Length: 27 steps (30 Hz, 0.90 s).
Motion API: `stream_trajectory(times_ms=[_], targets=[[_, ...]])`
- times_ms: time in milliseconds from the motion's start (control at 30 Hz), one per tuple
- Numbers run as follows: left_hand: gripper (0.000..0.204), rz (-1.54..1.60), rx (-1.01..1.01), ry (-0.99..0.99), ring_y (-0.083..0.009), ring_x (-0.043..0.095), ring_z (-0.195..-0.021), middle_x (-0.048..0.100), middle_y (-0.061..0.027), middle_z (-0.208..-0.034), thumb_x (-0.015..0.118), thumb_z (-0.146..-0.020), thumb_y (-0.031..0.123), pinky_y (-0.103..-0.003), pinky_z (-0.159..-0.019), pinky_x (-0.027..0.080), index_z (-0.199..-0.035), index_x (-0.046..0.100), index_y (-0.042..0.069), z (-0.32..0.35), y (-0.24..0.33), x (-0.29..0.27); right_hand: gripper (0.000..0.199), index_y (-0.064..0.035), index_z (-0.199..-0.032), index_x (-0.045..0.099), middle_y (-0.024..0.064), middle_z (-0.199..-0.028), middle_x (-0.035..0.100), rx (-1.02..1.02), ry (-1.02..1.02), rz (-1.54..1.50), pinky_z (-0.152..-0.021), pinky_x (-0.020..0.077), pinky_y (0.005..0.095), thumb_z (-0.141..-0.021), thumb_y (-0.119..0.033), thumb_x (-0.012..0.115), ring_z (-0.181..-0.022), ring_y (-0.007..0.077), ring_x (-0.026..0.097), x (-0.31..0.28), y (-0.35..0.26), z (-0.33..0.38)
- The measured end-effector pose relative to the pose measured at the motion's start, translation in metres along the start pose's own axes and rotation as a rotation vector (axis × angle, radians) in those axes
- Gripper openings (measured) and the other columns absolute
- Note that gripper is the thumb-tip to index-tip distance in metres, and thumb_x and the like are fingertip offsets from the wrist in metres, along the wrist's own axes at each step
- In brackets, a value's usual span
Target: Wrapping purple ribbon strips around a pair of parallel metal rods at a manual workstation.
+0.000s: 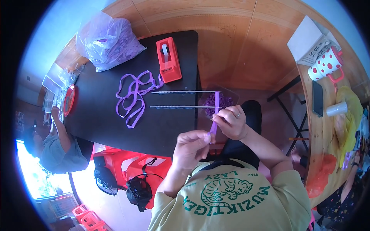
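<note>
Two thin metal rods [181, 92] lie parallel on the black table, their ends jutting past its right edge. A strip of purple ribbon [217, 99] spans the rod ends and runs down to my hands. My right hand [232, 122], with a ring on one finger, is closed on the ribbon just below the lower rod. Lower and to the left, my left hand [191, 148] pinches the ribbon's lower part between thumb and fingers. Under the rod ends, a clear container holds small purple pieces [210, 106], partly hidden by my right hand.
Loose purple ribbon [133, 96] lies tangled on the table [100, 123], near a red tape dispenser [169, 59] and a stuffed plastic bag [110, 42]. Red stools [135, 165] stand by the near edge. A wooden counter [308, 146] at right holds a spotted cup [325, 63] and phone [317, 98]. Other people sit left and right.
</note>
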<state>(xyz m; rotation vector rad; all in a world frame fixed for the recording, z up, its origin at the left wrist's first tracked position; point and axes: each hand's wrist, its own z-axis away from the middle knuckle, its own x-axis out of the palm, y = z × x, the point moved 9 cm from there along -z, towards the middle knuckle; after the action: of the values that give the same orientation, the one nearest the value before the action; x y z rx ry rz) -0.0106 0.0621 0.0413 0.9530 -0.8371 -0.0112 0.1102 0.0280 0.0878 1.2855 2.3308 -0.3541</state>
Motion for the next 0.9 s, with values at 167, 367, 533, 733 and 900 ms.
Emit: stream_trajectory(times_ms=[167,367,533,733,900], targets=[[0.012,0.095,-0.084,-0.190,-0.0142,0.052,-0.048,0.062,-0.0169,-0.088,0.058,-0.089,0.003,-0.020,-0.043,0.040,-0.093,0.066,-0.005,0.005,-0.017,0.012,0.022,-0.0081,-0.083,0.064,0.0015,-0.083,0.056,0.029,0.006,0.011,-0.059,0.0380,0.0293,-0.064,-0.008,0.074,-0.072,0.0170,0.054,0.000,0.002,-0.006],[0.014,-0.245,0.259,-0.078,-0.0080,0.054,-0.064,0.054,-0.0117,-0.107,0.057,-0.086,-0.006,-0.016,-0.047,0.036,-0.093,0.068,-0.001,0.002,0.007,0.020,0.022,-0.0067,-0.085,0.065,0.0021,-0.084,0.056,0.043,-0.024,-0.009,-0.059,0.0380,0.0293,-0.064,-0.009,0.071,-0.074,0.0177,0.054,0.004,0.002,0.002],[0.021,-0.256,0.397,-0.020,-0.0091,0.052,-0.058,0.057,-0.0131,-0.099,0.052,-0.082,-0.012,-0.017,-0.045,0.033,-0.088,0.068,-0.001,-0.001,0.023,0.012,0.023,-0.0061,-0.086,0.065,0.0027,-0.084,0.055,0.041,-0.013,-0.010,-0.060,0.0378,0.0295,-0.064,-0.010,0.070,-0.074,0.0179,0.054,0.004,0.000,0.002],[0.020,-0.015,0.065,-0.240,-0.0152,0.056,-0.057,0.060,-0.0165,-0.098,0.051,-0.080,-0.010,-0.020,-0.046,0.036,-0.093,0.066,-0.004,0.002,0.001,0.025,0.021,-0.0065,-0.086,0.065,0.0025,-0.083,0.056,0.066,-0.004,-0.005,-0.060,0.0377,0.0295,-0.066,-0.010,0.071,-0.073,0.0178,0.054,0.001,0.002,-0.001],[0.023,-0.553,0.282,-0.375,-0.0118,0.056,-0.072,0.058,-0.0172,-0.106,0.061,-0.078,-0.006,-0.022,-0.063,0.045,-0.101,0.063,-0.008,0.020,0.006,0.034,0.024,-0.0072,-0.089,0.065,0.0019,-0.081,0.056,0.061,0.032,-0.001,-0.060,0.0377,0.0294,-0.066,-0.008,0.073,-0.071,0.0172,0.053,-0.002,0.003,-0.004]])
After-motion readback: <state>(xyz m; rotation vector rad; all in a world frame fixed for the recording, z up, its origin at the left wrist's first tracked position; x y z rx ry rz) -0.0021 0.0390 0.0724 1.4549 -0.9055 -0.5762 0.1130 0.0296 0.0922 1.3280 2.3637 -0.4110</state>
